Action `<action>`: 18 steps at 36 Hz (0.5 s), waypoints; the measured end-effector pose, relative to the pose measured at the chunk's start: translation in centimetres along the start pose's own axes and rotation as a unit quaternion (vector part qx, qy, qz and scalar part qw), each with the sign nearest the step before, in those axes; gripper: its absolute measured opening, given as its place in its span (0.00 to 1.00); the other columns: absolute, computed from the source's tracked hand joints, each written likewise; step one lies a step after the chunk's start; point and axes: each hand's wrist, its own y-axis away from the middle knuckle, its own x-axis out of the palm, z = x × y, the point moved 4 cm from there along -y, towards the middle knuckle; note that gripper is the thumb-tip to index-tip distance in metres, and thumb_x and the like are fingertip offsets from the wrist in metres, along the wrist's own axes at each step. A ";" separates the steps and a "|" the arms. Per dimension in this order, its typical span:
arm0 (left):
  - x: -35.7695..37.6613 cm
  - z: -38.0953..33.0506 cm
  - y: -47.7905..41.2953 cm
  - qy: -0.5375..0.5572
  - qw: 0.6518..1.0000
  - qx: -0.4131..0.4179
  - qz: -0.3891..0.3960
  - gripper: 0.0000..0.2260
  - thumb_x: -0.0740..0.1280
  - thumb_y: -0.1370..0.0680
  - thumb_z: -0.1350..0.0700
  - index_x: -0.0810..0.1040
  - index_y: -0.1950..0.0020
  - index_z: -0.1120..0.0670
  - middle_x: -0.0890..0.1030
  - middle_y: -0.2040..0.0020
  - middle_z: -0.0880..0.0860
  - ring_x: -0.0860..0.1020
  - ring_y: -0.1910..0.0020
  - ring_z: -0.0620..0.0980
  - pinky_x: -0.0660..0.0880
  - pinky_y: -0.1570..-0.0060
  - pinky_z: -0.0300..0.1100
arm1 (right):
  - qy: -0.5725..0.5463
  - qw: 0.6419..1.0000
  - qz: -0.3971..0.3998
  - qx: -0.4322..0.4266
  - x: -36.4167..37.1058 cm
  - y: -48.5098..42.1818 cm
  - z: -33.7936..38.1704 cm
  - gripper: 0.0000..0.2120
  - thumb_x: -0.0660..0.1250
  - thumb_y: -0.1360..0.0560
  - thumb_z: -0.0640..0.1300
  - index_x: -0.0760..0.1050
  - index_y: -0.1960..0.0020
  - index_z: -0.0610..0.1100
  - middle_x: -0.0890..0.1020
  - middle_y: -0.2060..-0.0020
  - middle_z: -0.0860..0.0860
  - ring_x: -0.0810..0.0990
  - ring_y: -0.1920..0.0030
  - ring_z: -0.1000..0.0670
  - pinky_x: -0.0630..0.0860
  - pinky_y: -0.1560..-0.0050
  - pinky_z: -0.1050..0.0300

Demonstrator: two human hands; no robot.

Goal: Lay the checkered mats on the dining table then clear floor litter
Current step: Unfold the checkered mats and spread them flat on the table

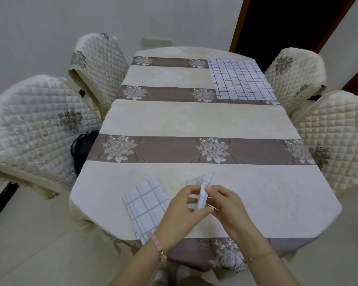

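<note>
A folded checkered mat (204,196) is held upright just above the near end of the tabletop (194,120), pinched between both hands: the left hand (180,213) grips its lower part with curled fingers, and the right hand (229,209) pinches its upper edge. Just to the left, a second folded checkered mat (145,205) lies flat at the near edge. A third mat (240,79) lies spread out at the far right corner, and quilted chairs (35,124) stand along both sides.
</note>
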 end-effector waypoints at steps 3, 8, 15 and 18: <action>0.1 -0.2 0.0 0.007 1.000 0.004 -0.017 0.15 0.68 0.26 0.59 0.75 0.40 0.47 0.80 0.46 0.43 0.79 0.48 0.40 0.78 0.58 0.31 | -0.010 1.000 -0.007 -0.002 0.1 0.0 0.0 0.10 0.66 0.25 0.41 0.80 0.51 0.34 0.83 0.53 0.36 0.83 0.53 0.40 0.81 0.52 0.50; -0.5 -0.4 0.0 0.041 0.999 0.015 -0.019 0.13 0.65 0.23 0.61 0.78 0.47 0.42 0.83 0.48 0.42 0.81 0.49 0.40 0.74 0.50 0.30 | -0.036 0.999 -0.015 0.000 0.0 0.1 0.0 0.08 0.67 0.25 0.40 0.82 0.52 0.36 0.84 0.61 0.42 0.82 0.63 0.52 0.80 0.60 0.63; -1.1 0.4 -0.1 0.047 0.998 0.006 -0.032 0.10 0.64 0.22 0.59 0.81 0.50 0.44 0.84 0.54 0.41 0.81 0.51 0.38 0.76 0.53 0.31 | 0.006 1.000 -0.006 -0.010 0.3 -0.1 0.0 0.08 0.66 0.24 0.40 0.80 0.52 0.35 0.82 0.59 0.41 0.79 0.59 0.49 0.80 0.57 0.59; -1.9 1.3 -0.4 0.059 0.995 -0.012 -0.075 0.06 0.65 0.23 0.59 0.82 0.56 0.52 0.83 0.59 0.48 0.80 0.56 0.47 0.77 0.54 0.44 | 0.018 1.000 -0.007 -0.012 0.5 -0.1 0.1 0.07 0.64 0.24 0.40 0.78 0.56 0.38 0.79 0.61 0.44 0.77 0.60 0.49 0.77 0.58 0.56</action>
